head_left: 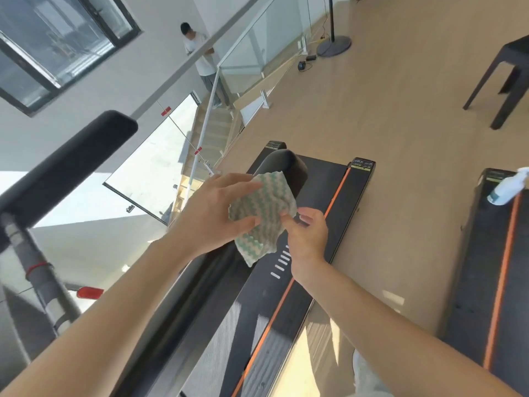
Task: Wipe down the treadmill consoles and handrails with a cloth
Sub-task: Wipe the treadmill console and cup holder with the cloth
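A white cloth with green zigzag stripes [262,216] is held between both hands over a black padded treadmill handrail [286,164]. My left hand [213,213] grips the cloth's left side, thumb across its front. My right hand [307,233] pinches the cloth's right edge. The handrail's rounded end shows just beyond the cloth; the rest of it runs under my left forearm. A second black handrail [71,164] crosses the upper left. The treadmill deck with orange stripe [337,190] lies below.
A second treadmill [498,282] lies to the right, with a white spray bottle [508,189] on its end. A black table [512,70] stands at the far right. Glass railing [257,53] and stairs lie ahead, where a person [200,53] stands. A lamp base [333,45] stands on the floor.
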The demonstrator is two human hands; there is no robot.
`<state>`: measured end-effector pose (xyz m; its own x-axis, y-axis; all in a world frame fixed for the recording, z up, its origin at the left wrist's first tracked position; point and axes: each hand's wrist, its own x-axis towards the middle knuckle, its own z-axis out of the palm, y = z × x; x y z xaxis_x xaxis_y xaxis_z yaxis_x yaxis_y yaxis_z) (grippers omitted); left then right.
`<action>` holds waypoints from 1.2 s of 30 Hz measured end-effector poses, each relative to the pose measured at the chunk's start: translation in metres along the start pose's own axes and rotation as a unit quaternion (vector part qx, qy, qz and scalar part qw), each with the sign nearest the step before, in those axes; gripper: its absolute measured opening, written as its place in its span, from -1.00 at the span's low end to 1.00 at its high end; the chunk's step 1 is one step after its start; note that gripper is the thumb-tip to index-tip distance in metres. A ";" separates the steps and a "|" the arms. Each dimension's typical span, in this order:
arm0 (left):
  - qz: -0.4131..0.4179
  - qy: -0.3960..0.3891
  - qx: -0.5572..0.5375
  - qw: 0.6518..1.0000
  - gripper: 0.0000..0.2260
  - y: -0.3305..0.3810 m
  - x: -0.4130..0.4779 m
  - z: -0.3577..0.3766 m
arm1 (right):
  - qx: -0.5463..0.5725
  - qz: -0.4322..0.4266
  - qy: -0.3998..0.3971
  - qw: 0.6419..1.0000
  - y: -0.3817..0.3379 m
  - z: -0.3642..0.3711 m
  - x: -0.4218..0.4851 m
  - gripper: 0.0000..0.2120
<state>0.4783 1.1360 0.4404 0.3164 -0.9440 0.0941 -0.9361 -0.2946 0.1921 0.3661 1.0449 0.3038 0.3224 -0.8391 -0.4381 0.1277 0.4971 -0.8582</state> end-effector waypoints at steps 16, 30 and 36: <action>0.031 -0.052 -0.003 0.998 -0.42 -0.002 0.074 0.013 | 0.124 0.004 -0.087 0.989 -0.019 0.009 0.014 -0.60; -0.127 -0.121 0.022 0.984 -0.44 0.007 0.143 0.017 | -0.042 0.015 -0.354 0.934 -0.072 -0.022 0.138 -0.58; -0.254 -0.150 0.005 0.955 -0.51 0.022 0.148 0.016 | -0.148 0.070 -0.505 0.848 -0.103 -0.012 0.190 -0.64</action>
<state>0.5017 0.9877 0.4425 0.6739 -0.6779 -0.2936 -0.6750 -0.7266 0.1283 0.4033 0.8312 0.3057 0.9723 -0.0855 -0.2173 -0.1708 0.3741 -0.9115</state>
